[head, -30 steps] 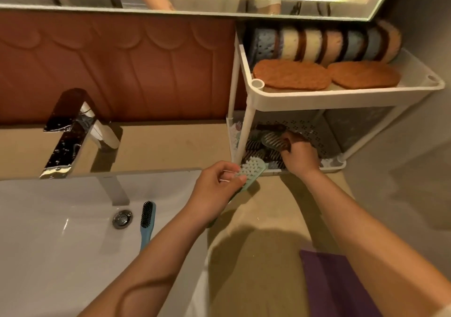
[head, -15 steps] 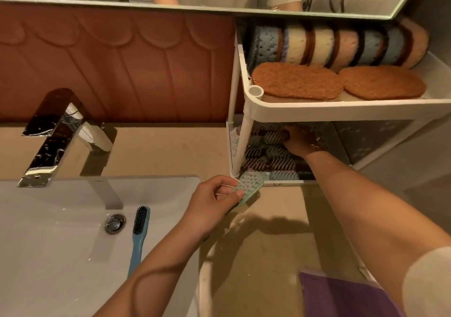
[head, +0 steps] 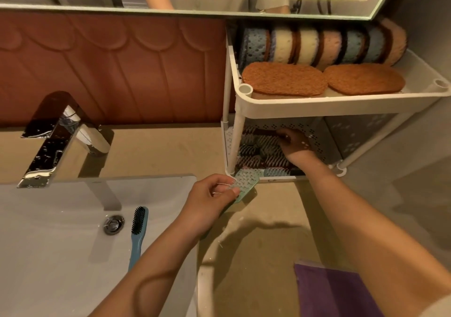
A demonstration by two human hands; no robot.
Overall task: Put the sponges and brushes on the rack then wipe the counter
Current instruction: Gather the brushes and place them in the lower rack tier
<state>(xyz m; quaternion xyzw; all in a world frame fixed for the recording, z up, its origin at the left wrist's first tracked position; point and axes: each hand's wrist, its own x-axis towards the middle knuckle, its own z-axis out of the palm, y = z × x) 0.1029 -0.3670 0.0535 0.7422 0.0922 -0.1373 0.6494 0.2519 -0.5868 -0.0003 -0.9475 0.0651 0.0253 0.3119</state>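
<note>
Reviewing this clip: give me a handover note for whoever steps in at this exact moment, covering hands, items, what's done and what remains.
Left hand: grips a mint-green brush just in front of the rack.
Right hand: inside the rack's lower shelf among the stacked brushes; grip unclear.
Done: sponges fill the top shelf; many brushes lie on the lower one.
Left: shelve the mint-green brush, fetch the blue brush from the sink, then wipe the counter, probably with the purple cloth.
</note>
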